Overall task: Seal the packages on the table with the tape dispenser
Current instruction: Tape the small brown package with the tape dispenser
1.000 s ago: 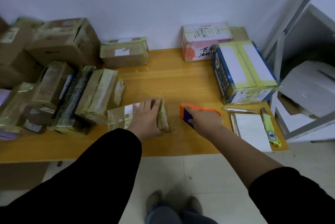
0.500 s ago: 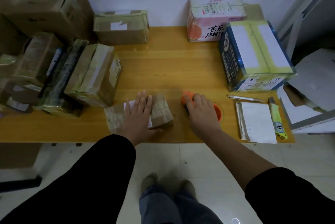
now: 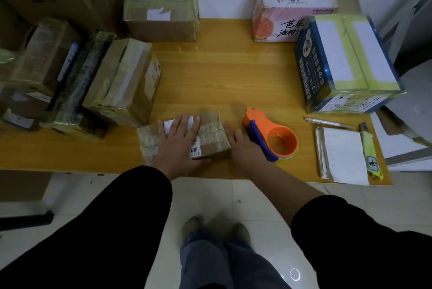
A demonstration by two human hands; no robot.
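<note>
Small brown cardboard package wrapped in clear tape [image 3: 211,135] lies at the front edge of the yellow wooden table [image 3: 222,73], with the left hand [image 3: 180,143] spread flat on top. The right hand [image 3: 245,150], fingers loosely straight, touches its right end, just beside the orange-and-blue tape dispenser [image 3: 277,140]. Bare tabletop lies behind, between taped brown boxes [image 3: 121,83] and a blue-and-white carton [image 3: 346,64].
</note>
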